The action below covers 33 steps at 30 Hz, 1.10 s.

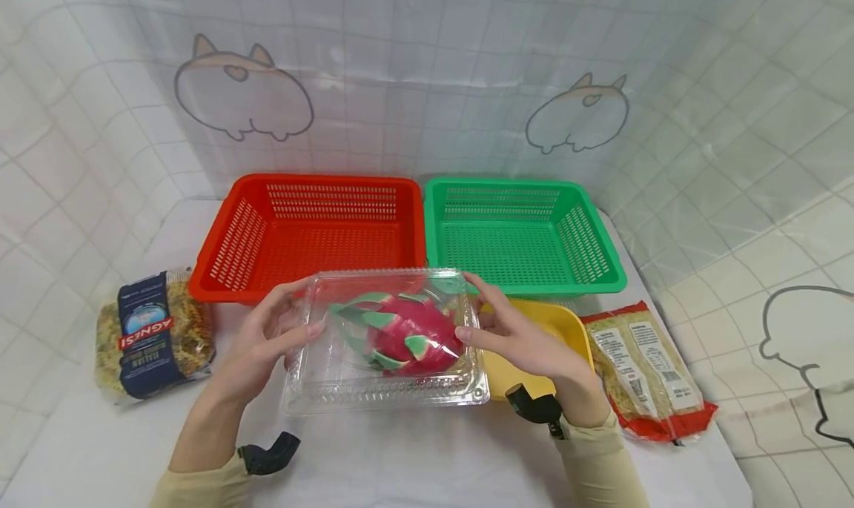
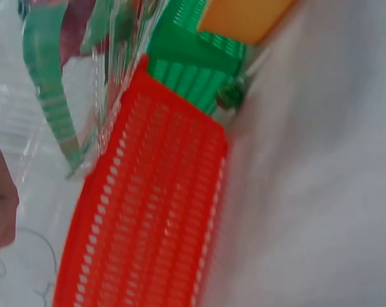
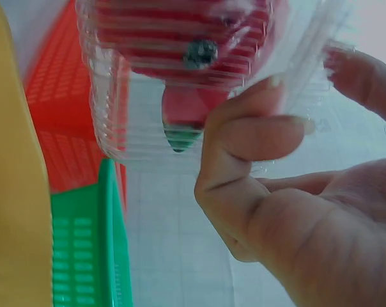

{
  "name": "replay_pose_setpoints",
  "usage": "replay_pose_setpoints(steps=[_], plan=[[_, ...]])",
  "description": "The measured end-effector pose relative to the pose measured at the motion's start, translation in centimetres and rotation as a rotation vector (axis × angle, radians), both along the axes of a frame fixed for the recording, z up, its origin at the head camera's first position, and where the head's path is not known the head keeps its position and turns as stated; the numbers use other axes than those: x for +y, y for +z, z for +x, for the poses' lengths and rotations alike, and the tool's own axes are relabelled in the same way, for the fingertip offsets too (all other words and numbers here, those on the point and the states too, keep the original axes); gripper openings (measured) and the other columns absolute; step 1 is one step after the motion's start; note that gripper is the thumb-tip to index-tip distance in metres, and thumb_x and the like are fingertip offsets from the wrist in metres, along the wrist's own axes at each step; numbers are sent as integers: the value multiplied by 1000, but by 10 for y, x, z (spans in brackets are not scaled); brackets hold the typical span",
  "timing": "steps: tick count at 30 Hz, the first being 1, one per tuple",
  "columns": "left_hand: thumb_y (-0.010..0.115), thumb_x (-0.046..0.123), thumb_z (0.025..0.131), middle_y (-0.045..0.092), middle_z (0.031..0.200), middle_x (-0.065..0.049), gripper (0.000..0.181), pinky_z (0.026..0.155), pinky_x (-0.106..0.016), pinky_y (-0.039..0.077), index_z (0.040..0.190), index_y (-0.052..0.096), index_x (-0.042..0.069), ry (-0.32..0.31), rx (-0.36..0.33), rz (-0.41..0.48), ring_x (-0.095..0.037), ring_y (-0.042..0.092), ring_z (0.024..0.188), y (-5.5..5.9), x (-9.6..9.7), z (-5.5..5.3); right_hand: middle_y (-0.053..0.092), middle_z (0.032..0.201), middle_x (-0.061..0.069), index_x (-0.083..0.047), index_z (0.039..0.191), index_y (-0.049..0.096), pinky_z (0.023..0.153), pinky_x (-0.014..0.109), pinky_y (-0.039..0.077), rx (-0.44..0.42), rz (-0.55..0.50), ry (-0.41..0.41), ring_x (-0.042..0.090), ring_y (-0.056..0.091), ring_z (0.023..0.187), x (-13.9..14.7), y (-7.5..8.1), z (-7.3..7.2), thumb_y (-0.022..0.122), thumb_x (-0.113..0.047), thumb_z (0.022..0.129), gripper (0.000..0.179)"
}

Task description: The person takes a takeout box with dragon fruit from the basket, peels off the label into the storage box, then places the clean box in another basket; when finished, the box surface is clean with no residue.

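A clear plastic clamshell box (image 1: 313, 367) is held up between both hands, tilted toward the head camera. Inside it lies a dragon fruit (image 1: 416, 334), pink-red with green-tipped scales; the right wrist view shows the dragon fruit (image 3: 180, 38) through the ribbed side wall. My left hand (image 1: 263, 345) grips the box's left side, thumb on top and fingers around the edge. On the opposite side, my right hand (image 1: 510, 334) holds it the same way, and its curled fingers (image 3: 257, 137) show against the plastic.
Behind the box stand a red basket (image 1: 320, 245) and a green basket (image 1: 520, 252), side by side. A yellow container (image 1: 554, 322) is partly hidden by the right hand. A pasta bag (image 1: 150, 337) lies at left, a red-ended noodle packet (image 1: 643, 371) at right.
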<state>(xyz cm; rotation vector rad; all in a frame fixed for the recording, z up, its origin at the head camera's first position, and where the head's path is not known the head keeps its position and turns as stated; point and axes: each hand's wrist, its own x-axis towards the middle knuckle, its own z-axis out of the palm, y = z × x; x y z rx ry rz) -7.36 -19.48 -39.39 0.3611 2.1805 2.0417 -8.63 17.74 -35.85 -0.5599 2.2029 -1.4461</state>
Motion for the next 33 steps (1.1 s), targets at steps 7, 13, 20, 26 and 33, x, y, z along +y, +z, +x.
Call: replay_pose_setpoints(steps=[7, 13, 20, 26, 33], plan=[[64, 11, 95, 52, 120, -12, 55, 44, -28, 42, 148, 47, 15, 86, -31, 22, -13, 57, 65, 12, 24, -8, 38, 135, 14, -34, 160, 13, 94, 42, 51, -4, -34, -85, 31, 56, 116, 14, 4, -4, 62, -28, 99, 78], [65, 15, 96, 50, 118, -13, 57, 46, -24, 41, 149, 45, 18, 82, -71, 53, -12, 61, 73, 13, 38, -19, 37, 132, 15, -30, 160, 16, 98, 47, 49, 31, -37, -139, 38, 54, 124, 26, 6, -9, 60, -25, 100, 74], [67, 19, 95, 49, 112, -10, 58, 47, -23, 39, 149, 47, 23, 74, -91, 73, -10, 57, 69, 7, 61, -35, 37, 131, 16, -32, 158, 24, 105, 59, 42, 29, -21, -253, 47, 33, 141, 40, 5, -16, 58, -27, 100, 68], [67, 19, 94, 46, 104, -8, 56, 46, -22, 36, 146, 50, 23, 95, -96, 111, -9, 50, 62, 4, 79, -45, 38, 129, 16, -30, 158, 26, 100, 50, 44, 30, -21, -292, 43, 40, 134, 51, 5, -20, 57, -26, 101, 65], [65, 18, 95, 46, 103, -6, 56, 56, -24, 50, 148, 48, 23, 90, -81, 136, -14, 61, 76, 3, 95, -53, 41, 125, 15, -27, 159, 27, 94, 38, 44, 54, -8, -316, 35, 48, 122, 61, 2, -25, 54, -26, 103, 62]])
